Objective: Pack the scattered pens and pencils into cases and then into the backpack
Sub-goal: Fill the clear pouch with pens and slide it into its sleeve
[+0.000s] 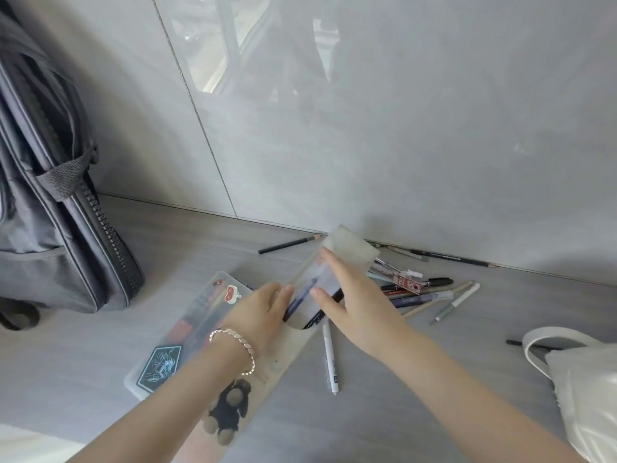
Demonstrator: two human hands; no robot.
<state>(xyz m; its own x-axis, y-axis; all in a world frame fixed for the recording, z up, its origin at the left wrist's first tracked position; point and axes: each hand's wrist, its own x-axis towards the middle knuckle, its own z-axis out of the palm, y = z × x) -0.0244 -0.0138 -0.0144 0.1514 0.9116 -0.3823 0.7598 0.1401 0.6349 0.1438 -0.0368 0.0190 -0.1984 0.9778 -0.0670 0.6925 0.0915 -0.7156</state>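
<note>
Both forearms reach forward from the lower edge of the view and meet over one long frosted, beige-ended pencil case [350, 250] that lies slanted on the grey wood-grain surface [434, 379], its far end almost at the tiled wall. The left hand [263, 315], with one silver bracelet [233, 345] on its wrist, lays nearly straight fingers against the case's left edge. The right hand [357, 305] is spread flat over the case, fingers stretched along it and thumb pressed on its clear window. Two pens show inside: a dark blue pen [302, 299] and a black pen [319, 317]. A second case, a clear plastic box with stickers [160, 365], lies just left of the first. One white pen [330, 355] lies beside the right wrist, one black pencil [287, 245] near the wall, and a loose heap of pens and pencils [417, 289], too tangled to count, lies to the right. One grey zipped backpack [50, 228] stands at far left.
</note>
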